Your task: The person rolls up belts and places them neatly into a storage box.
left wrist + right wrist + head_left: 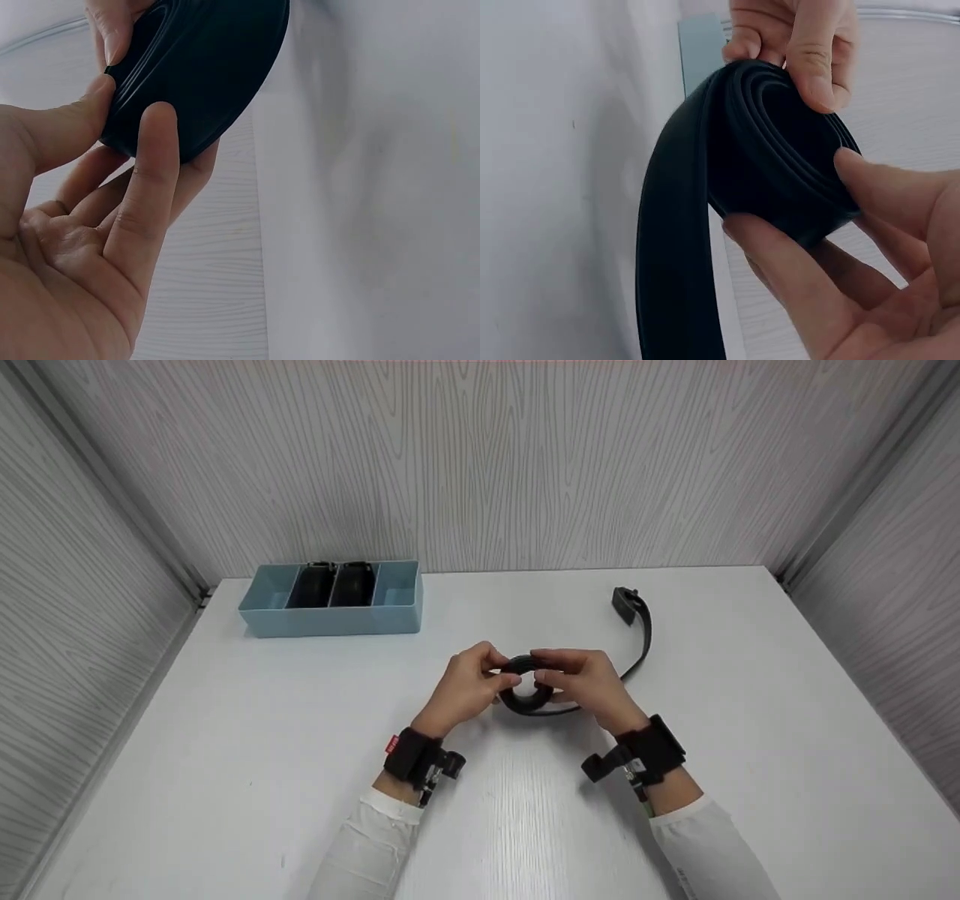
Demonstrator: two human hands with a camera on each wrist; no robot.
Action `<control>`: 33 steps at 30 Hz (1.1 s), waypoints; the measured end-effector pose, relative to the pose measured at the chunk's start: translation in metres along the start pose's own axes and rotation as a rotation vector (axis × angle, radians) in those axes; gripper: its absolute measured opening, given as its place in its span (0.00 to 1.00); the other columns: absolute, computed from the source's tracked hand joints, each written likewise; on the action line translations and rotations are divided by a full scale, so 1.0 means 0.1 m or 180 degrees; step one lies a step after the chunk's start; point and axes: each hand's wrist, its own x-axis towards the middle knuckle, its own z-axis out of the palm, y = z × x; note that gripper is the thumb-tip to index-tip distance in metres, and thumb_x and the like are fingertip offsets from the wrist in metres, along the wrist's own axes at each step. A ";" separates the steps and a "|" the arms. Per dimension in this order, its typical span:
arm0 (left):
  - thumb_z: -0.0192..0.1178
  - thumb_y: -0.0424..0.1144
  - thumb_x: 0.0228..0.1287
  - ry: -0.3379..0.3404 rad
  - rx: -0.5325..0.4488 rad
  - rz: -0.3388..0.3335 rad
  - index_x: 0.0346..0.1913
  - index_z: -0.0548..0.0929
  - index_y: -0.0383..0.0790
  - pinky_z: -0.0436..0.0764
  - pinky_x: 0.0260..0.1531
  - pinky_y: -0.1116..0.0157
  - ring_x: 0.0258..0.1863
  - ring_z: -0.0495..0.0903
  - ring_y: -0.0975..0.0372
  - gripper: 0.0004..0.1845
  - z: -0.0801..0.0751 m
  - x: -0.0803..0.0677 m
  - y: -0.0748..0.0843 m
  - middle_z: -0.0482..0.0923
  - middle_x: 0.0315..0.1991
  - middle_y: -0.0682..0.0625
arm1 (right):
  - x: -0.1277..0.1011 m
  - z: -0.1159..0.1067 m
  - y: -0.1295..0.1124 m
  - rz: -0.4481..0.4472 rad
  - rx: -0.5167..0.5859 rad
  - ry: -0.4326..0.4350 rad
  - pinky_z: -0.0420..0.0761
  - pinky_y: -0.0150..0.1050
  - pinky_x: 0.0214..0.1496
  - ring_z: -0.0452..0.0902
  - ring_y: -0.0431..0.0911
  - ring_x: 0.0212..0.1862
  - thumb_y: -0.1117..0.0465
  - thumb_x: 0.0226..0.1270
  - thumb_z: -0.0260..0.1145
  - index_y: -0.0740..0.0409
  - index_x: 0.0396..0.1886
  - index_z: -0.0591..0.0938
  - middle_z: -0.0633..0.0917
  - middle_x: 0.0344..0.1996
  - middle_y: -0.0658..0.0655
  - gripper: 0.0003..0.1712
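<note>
White sleeves (375, 840) are seen nearest the camera, with black wrist straps (411, 756) worn above them. Further left, at the back of the table (225, 780), a light blue box (330, 615) is set, and two dark rolls (330, 583) are kept in its middle compartments. At the centre, just above the table, a partly rolled black belt (525, 694) is held between both hands. The coil is pinched by the left hand (465, 686), thumb and fingers curled round its edge. The same coil is gripped by the right hand (589, 682). To the right, the loose belt end is laid across the table, and the buckle (624, 604) is found at its far tip.
</note>
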 end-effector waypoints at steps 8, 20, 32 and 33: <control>0.68 0.32 0.70 0.0223 -0.0422 -0.0107 0.47 0.77 0.31 0.89 0.38 0.62 0.45 0.89 0.54 0.11 0.03 0.02 0.03 0.88 0.46 0.39 | 0.01 0.04 0.02 0.0093 0.0558 0.0412 0.89 0.45 0.49 0.87 0.48 0.47 0.66 0.72 0.71 0.63 0.66 0.81 0.87 0.52 0.62 0.24; 0.68 0.29 0.68 -0.0248 0.0123 -0.0019 0.42 0.80 0.34 0.86 0.33 0.63 0.30 0.84 0.60 0.07 -0.07 -0.02 0.04 0.88 0.39 0.42 | -0.01 -0.05 -0.03 0.0072 -0.0217 -0.0163 0.90 0.41 0.43 0.88 0.49 0.48 0.66 0.69 0.72 0.61 0.63 0.84 0.86 0.57 0.63 0.23; 0.69 0.35 0.70 0.0139 -0.0187 -0.0106 0.49 0.77 0.34 0.88 0.39 0.63 0.48 0.89 0.55 0.12 0.02 0.02 0.01 0.87 0.49 0.41 | 0.01 0.01 0.01 0.0080 0.0387 0.0306 0.89 0.43 0.47 0.87 0.49 0.47 0.66 0.71 0.71 0.64 0.66 0.81 0.88 0.52 0.62 0.24; 0.69 0.34 0.70 0.0170 -0.0221 -0.0103 0.49 0.77 0.34 0.88 0.40 0.63 0.49 0.89 0.55 0.13 0.03 0.02 0.00 0.87 0.49 0.41 | 0.02 0.02 0.01 0.0097 0.0450 0.0359 0.89 0.43 0.47 0.87 0.48 0.47 0.66 0.71 0.71 0.63 0.66 0.82 0.88 0.52 0.61 0.24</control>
